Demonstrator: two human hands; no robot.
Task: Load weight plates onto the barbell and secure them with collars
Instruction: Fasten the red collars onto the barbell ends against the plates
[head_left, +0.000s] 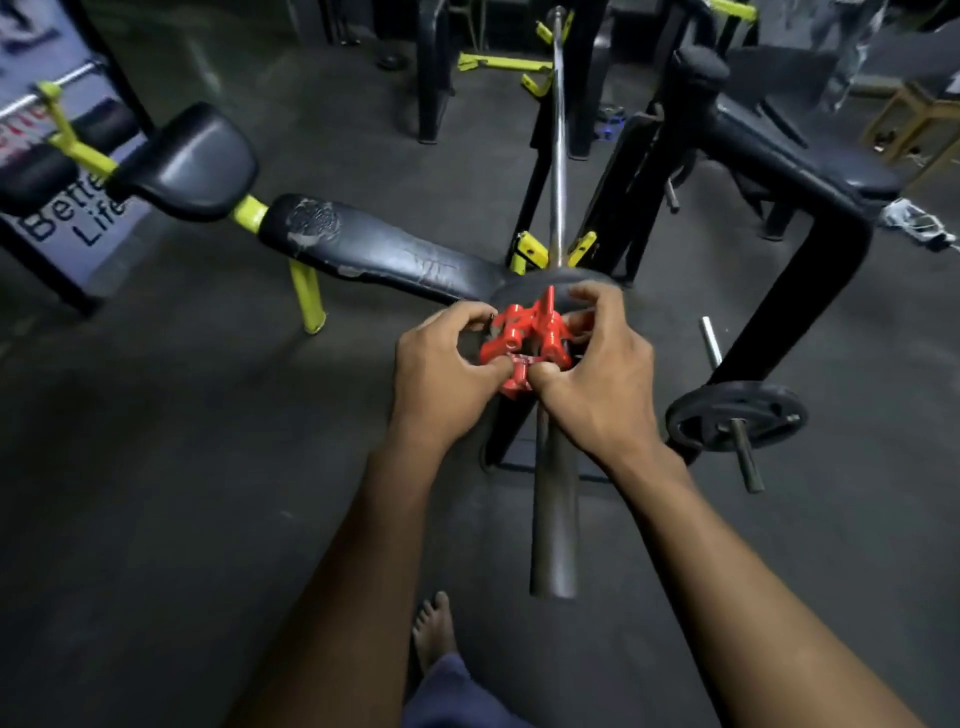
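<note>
Working the red collar (524, 340) at mid-frame, both hands meet on the barbell (554, 519) sleeve. Left hand (441, 358) and right hand (592, 364) each have their grip clamped on the collar, thumbs pressing its near lever, we judge to spread the clamp so it slides. It sits just near of the black weight plate (524, 288), already loaded; whether they touch we cannot tell. Collar: glossy moulded plastic, knuckled, with an upright tab. Sleeve: smooth dull steel, round. A spare plate (736, 415), matte black, hangs on a peg at right.
</note>
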